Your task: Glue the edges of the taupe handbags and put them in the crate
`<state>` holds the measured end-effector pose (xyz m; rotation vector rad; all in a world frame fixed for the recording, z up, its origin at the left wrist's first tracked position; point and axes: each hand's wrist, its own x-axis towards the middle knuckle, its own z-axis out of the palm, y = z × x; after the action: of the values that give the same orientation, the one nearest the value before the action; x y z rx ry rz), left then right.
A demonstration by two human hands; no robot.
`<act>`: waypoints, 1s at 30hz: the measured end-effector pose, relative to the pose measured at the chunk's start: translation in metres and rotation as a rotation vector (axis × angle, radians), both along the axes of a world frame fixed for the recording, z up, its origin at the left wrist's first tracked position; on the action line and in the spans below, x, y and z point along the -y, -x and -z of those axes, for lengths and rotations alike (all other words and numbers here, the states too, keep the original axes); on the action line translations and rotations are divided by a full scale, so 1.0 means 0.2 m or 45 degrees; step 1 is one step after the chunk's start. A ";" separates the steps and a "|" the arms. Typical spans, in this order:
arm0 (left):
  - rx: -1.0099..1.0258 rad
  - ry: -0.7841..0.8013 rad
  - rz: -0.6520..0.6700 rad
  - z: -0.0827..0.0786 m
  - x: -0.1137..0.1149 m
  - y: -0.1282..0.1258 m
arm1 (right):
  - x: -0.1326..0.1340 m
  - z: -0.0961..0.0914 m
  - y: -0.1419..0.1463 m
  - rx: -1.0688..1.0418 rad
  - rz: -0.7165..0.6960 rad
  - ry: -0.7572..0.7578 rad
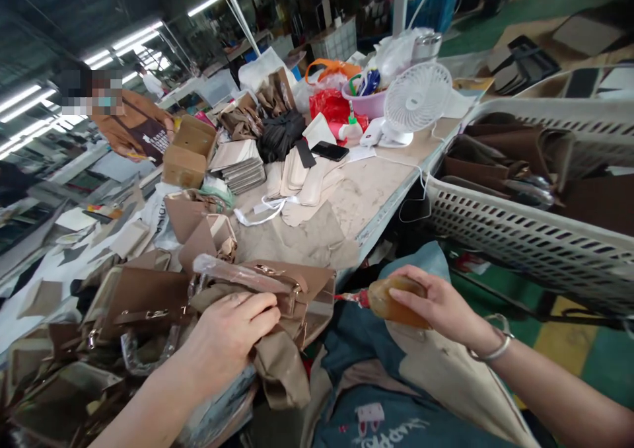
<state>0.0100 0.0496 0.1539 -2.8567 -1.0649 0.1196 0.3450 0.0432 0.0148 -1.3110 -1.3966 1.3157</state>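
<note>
My right hand [430, 297] is closed round an amber glue bottle [396, 300] with a red nozzle. The bottle lies sideways, its tip pointing left at the edge of a brown handbag [312, 279]. I cannot tell whether tip and bag touch. My left hand [236, 329] grips the bag from the near side, fingers curled over its olive-brown cloth lining [282, 369]. Gold-coloured metal fittings and a plastic-wrapped handle [238, 269] show on top of the bag. Part of the bag is hidden behind my left hand.
More brown handbags [143, 296] are heaped at the left. On the table [366, 190] stand a white fan [417, 98], a phone [330, 150], stacked pieces [240, 167] and a cardboard box [188, 154]. A white plastic basket [535, 217] of brown pieces is at right. A co-worker [133, 124] stands far left.
</note>
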 end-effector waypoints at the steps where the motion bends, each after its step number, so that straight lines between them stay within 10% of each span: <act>1: -0.020 -0.006 0.001 0.01 0.00 -0.01 | 0.00 0.01 0.00 0.060 -0.004 -0.026; 21: 0.031 0.043 0.149 0.08 -0.01 0.04 | -0.02 0.18 0.18 0.003 -0.182 0.291; 30: -0.009 0.011 0.179 0.07 -0.05 -0.01 | 0.00 0.13 0.19 0.325 -0.227 -0.147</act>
<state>0.0126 0.0594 0.1409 -2.9248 -0.8605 0.1239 0.3062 0.0423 -0.0105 -1.3357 -1.7738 1.1914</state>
